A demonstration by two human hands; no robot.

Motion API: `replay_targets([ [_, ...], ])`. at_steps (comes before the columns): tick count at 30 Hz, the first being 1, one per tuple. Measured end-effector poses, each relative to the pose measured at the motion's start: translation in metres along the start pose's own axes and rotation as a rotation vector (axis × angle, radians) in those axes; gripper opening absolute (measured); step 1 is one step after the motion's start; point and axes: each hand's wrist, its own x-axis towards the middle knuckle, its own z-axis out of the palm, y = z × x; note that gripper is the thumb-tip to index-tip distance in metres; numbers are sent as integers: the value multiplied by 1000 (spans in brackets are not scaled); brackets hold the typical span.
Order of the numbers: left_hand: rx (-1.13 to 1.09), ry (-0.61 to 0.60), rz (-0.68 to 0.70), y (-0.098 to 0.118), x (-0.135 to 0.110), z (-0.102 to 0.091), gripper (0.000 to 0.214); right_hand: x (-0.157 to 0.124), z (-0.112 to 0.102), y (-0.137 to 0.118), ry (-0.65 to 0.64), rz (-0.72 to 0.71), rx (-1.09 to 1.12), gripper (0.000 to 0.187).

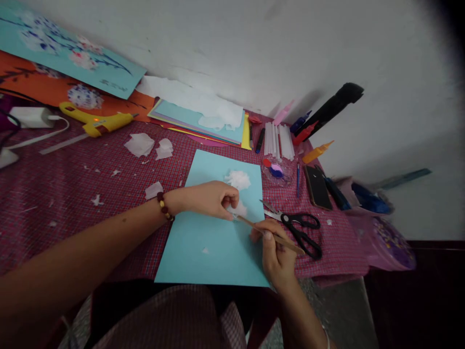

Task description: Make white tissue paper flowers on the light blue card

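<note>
The light-blue paper sheet [214, 252] lay on the red checked tablecloth [72, 194], black-handled scissors [289, 221] just right, yellow glue gun [98, 123] far left behind.

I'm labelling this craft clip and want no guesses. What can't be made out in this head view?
Head view, all four.
1. Wooden stick in the right hand: tip hidden by the left hand.
2. White tuft: mostly covered by that hand.
3. Pink bag: blurred, contents unreadable.
4. White object: cut off by the left edge.
</note>
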Motion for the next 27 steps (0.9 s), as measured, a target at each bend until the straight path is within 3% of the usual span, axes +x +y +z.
replay_targets([
  [5, 130, 74, 129, 9, -3, 13, 12, -1, 0, 1, 5, 25, 29, 20],
  [12, 183, 108, 120, 5, 0, 14, 15, -1, -1, 0, 28, 38, 63, 21],
  [17, 190, 126, 118, 2, 1, 14, 15, -3, -1, -1, 133, 49, 164, 21],
  [22, 103, 156, 83, 1, 3, 20, 13, -4, -3, 1, 259, 155, 307, 20],
  [25, -76, 200, 37, 3, -1, 7, 18, -3, -6, 0, 309, 264, 361, 17],
  [27, -176, 252, 13, 5, -15, -18, 22, -1, -9, -1, 338, 352, 414, 15],
])
